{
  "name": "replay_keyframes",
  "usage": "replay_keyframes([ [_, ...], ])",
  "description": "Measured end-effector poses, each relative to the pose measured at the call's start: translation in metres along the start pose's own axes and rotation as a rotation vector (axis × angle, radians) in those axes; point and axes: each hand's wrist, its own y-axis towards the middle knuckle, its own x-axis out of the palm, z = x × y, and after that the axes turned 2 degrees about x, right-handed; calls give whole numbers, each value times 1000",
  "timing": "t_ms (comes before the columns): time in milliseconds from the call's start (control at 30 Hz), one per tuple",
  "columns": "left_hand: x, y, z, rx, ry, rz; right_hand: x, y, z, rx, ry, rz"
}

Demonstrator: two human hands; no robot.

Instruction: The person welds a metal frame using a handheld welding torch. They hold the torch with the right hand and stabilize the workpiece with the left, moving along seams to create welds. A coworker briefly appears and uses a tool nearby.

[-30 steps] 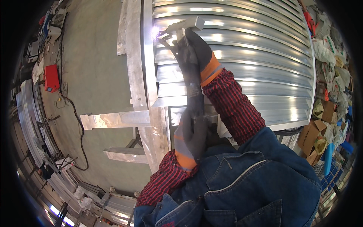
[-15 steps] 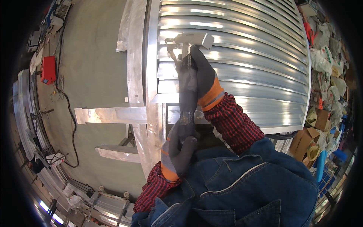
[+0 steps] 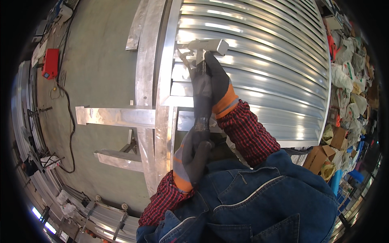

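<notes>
A welding gun (image 3: 208, 45), with a pale boxy head and a narrow nozzle pointing left, is above a silvery slatted panel (image 3: 259, 81) near its left frame bar. My right hand (image 3: 219, 79), in a dark glove with an orange cuff, is wrapped around the gun's upper handle. A dark sleeve (image 3: 202, 107) runs down from that handle toward my body. Its lower end is gripped by my left hand (image 3: 194, 154), gloved alike, with the thumb folded over it. Whether the nozzle touches the panel I cannot tell.
Metal beams (image 3: 121, 116) stick out to the left of the panel. A red box (image 3: 50, 63) and a dark cable (image 3: 69, 97) lie on the floor at far left. Bags (image 3: 344, 77) and a cardboard box (image 3: 320, 159) are piled along the right side.
The panel's left edge has shifted slightly right in view, and the beams sit a little higher. Both hands keep the same grip, with the gun head slightly lower in the picture.
</notes>
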Motion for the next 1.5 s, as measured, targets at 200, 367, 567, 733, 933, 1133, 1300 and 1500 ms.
replay_keyframes([
  [200,3,5,0,-56,-1,33,1,9,0,-7,6,-19],
  [367,1,10,2,-100,-23,4,-2,13,-5,20,1,-48],
  [567,13,12,5,-69,-108,71,-5,21,-6,-1,55,-118],
  [733,19,16,5,-93,-165,25,-13,25,-17,56,26,-179],
  [933,24,16,9,-92,-172,28,-6,24,-20,54,60,-111],
  [1133,23,17,8,-65,-120,25,-5,23,-22,38,41,-158],
  [1300,25,16,8,-62,-122,39,-9,25,-21,56,8,-121],
  [1500,26,12,7,-79,-139,31,-7,20,-21,58,40,-114],
])
